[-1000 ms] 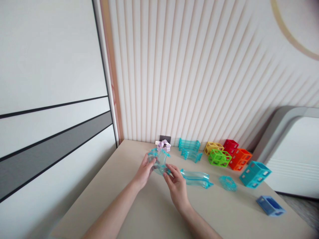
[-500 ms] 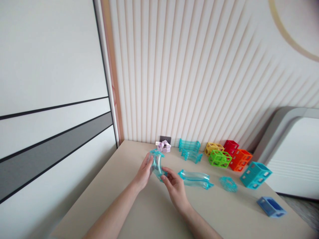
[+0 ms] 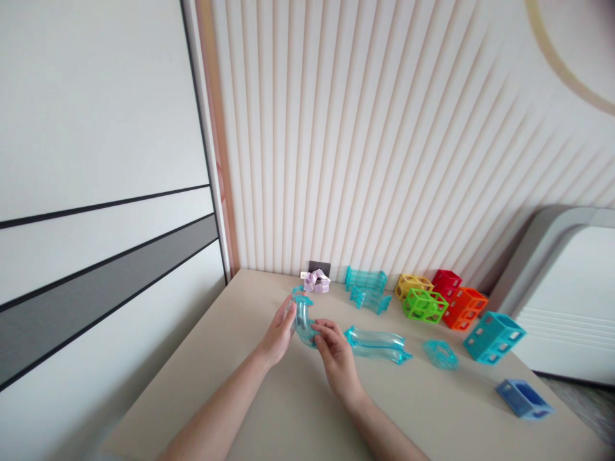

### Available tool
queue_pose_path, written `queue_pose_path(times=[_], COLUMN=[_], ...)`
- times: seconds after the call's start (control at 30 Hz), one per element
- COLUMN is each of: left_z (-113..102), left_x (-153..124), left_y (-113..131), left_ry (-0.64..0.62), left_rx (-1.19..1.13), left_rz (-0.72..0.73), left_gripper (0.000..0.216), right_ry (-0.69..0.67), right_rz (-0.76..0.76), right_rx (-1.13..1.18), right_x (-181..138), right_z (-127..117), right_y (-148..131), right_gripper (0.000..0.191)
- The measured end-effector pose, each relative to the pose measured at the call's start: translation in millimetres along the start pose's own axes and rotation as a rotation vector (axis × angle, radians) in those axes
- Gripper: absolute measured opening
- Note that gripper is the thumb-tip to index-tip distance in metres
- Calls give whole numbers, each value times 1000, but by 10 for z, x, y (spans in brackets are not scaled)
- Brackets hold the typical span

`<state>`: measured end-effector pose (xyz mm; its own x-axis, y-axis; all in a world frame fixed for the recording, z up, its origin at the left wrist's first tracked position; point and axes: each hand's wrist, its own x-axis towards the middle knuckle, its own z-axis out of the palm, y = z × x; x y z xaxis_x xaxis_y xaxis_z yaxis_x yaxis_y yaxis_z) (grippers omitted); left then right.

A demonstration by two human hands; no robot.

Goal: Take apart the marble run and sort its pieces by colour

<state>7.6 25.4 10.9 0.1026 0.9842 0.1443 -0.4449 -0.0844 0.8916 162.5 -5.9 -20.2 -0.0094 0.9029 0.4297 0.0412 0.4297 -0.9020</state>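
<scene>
A curved, clear teal plastic tube piece [image 3: 302, 319] is held between my two hands above the table [image 3: 288, 410]. My left hand [image 3: 281, 330] grips its left side, the thumb along the tube. The fingers of my right hand [image 3: 334, 352] pinch the lower right end, where a teal rim shows. Another teal rim tops the upper end. Just right of my right hand lies a longer clear teal track piece [image 3: 377, 346] on the table.
By the ribbed wall are a lilac block chain [image 3: 316, 282] and teal track pieces [image 3: 368, 288]. Yellow [image 3: 413, 285], green [image 3: 425, 306], red [image 3: 446, 283], orange [image 3: 465, 308], teal [image 3: 494, 337] and blue [image 3: 523, 398] frame blocks stand right, near a flat teal ring piece [image 3: 441, 354].
The curved tube piece has turned a little in my hands, so its bend now shows more from the side. My hands have barely shifted, and the things on the table lie as before.
</scene>
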Motion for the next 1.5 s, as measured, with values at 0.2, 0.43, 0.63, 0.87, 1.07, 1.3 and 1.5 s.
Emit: queue_pose_path(times=[0.2,0.43,0.63,0.87,1.07,1.3,1.5], left_z=[3,3,-22,-13,-2,8,-9], left_x=[-12,-30,-49,-54,-69,-22,-5], left_y=[7,3,-53,-30,21,58,73], left_ry=[-13,2,-101,-120,-176,13,13], left_rx=[-34,18,50,-67,-202,-435,-541], left_rz=[19,33,52,36,4,-109,-171], left_gripper=[55,51,47,48,38,45,37], right_ry=[66,-15,59,61,50,-24,-49], right_rz=[-50,-89,-115,-178,-185,-183,-159], right_rx=[-112,-224,-335,-399,-415,-375,-339], right_x=[-13,-50,-41,-33,-46,-66,-53], right_z=[-19,-27,-41,-52,-66,-59,-71], right_y=[55,-18,-8,-1,19,39,142], right_gripper=[27,32,25,25,23,55,60])
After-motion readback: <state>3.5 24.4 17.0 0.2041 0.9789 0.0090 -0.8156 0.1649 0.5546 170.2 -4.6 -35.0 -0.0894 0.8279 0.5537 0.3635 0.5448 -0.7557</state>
